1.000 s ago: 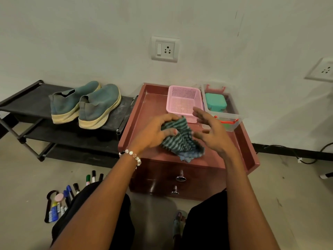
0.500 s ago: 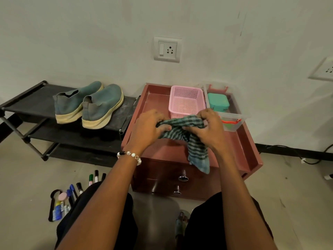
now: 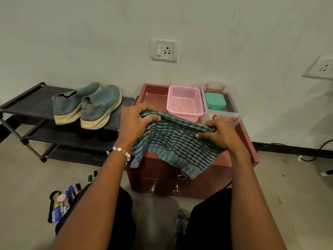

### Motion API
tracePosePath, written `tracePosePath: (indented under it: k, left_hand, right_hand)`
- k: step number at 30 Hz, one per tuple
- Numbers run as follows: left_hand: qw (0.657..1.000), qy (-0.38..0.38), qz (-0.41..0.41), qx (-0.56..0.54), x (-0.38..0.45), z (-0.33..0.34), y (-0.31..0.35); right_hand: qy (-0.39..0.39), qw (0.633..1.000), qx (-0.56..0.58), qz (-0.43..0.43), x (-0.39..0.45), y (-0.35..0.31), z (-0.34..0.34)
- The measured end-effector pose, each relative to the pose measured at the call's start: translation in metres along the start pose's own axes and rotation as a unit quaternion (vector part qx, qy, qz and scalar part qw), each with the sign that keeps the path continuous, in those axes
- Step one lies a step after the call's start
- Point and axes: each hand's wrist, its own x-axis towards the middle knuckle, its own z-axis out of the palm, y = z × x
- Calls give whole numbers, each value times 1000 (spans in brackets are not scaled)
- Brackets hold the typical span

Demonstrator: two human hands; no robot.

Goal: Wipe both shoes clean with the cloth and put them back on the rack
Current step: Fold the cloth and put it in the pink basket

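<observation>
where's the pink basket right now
The pink basket sits at the back of the red cabinet top, just left of a clear bin.

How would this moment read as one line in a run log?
stage: cloth prep | left hand: grips striped cloth | right hand: grips cloth | shoes: on rack, untouched

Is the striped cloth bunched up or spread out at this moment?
Spread out. The left hand and right hand grip the striped cloth at opposite top corners, and it hangs open between them.
</observation>
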Motion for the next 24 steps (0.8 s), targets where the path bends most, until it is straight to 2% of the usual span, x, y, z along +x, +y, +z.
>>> tracePosePath:
  k: [3, 5, 7, 9, 11, 13, 15, 17, 20, 24]
  left_hand:
    - [999, -24, 23, 5, 0, -3, -2]
    - [996, -83, 23, 23, 1, -3, -5]
    - [976, -160, 22, 144, 5, -2, -11]
    - [937, -212, 16, 275, 8, 1, -15]
    - [936, -198, 2, 291, 11, 3, -21]
    - [962, -133, -16, 239, 14, 1, -28]
    - [989, -79, -72, 107, 14, -3, -28]
    - [990, -54, -130, -25, 12, -10, -22]
    - [987, -33, -128, -86, 11, -22, -17]
    - [983, -71, -136, -105, 11, -33, -20]
  right_hand:
    - [101, 994, 34, 21, 0, 1, -4]
    - [148, 983, 95, 48, -2, 3, -8]
    - [186, 972, 124, 65, -4, 4, -11]
    - [198, 968, 133, 83, -3, 4, -12]
    - [181, 970, 135, 88, -2, 6, -11]
    - [157, 973, 143, 91, -3, 9, -11]
    - [161, 970, 152, 104, -4, 16, -13]
    - [200, 950, 210, 117, -4, 22, -15]
    - [237, 878, 391, 138, -5, 25, -21]
    - [248, 799, 531, 137, -7, 20, -25]
